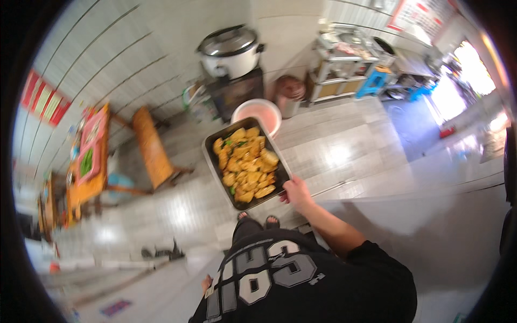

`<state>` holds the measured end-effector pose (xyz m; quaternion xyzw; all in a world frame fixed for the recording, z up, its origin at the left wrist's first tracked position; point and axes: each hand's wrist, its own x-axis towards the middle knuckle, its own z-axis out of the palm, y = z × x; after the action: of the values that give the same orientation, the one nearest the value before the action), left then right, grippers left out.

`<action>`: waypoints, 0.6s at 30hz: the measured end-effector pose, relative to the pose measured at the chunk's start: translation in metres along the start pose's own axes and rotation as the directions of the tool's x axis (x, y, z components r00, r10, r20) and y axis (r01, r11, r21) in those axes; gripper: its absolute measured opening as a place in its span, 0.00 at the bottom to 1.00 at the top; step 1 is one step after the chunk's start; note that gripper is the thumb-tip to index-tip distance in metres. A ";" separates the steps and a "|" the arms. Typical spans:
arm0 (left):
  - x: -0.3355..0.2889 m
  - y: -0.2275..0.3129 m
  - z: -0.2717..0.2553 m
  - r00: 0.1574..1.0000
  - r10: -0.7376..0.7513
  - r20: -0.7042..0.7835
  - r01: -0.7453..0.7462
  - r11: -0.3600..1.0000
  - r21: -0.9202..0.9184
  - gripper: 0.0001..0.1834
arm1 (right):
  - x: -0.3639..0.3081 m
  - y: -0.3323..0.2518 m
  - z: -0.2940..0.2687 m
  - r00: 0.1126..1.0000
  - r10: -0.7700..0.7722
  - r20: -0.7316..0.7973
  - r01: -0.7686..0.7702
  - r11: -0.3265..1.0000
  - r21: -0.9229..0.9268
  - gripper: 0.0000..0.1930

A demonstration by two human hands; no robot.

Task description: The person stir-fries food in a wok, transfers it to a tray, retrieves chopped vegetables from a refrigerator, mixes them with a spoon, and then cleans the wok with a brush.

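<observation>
My right hand (296,194) is closed round the near right corner of a deep rectangular metal tray (218,175), with the thumb at its rim. Browned yellow chunks of food (250,167), perhaps potato, fill much of it, with a few green bits among them. The tray is held out in front of me, above the floor, its inside facing up. Low at my left side, just past the edge of my black shirt, a small part of my left hand (206,283) shows; its fingers are mostly hidden and it is away from the tray.
Beyond the tray stand a pinkish-white tub (258,110), a bin (291,94) and a large rice cooker (230,51) on a dark stand. A wooden bench (153,148) and table (89,185) are at left. A cabinet (342,70) and blue stool (372,83) stand far right.
</observation>
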<state>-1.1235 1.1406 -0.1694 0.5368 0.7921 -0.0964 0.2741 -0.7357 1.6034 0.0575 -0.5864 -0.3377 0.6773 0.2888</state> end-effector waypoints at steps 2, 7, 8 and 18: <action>0.057 0.009 -0.020 0.986 -0.079 0.149 0.094 0.991 -0.097 0.22 | 0.019 -0.023 0.001 0.998 -0.054 -0.014 0.055 0.998 0.039 0.10; 0.233 0.038 -0.125 0.962 -0.112 0.247 0.185 0.938 -0.294 0.25 | 0.054 -0.085 -0.022 0.982 -0.122 -0.146 0.142 0.982 0.129 0.15; 0.269 0.046 -0.153 0.948 -0.161 0.274 0.269 0.867 -0.419 0.25 | 0.061 -0.096 -0.031 0.979 -0.125 -0.163 0.149 0.978 0.146 0.15; 0.542 0.306 -0.478 0.995 0.016 -0.103 -0.078 0.768 -0.636 0.27 | 0.128 -0.145 -0.146 0.809 -0.076 -0.583 0.301 0.905 0.300 0.12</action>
<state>-1.1529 1.9105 -0.0201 0.4352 0.7756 0.2103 0.4060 -0.6107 1.8092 0.0837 -0.6542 -0.1589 0.4954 0.5489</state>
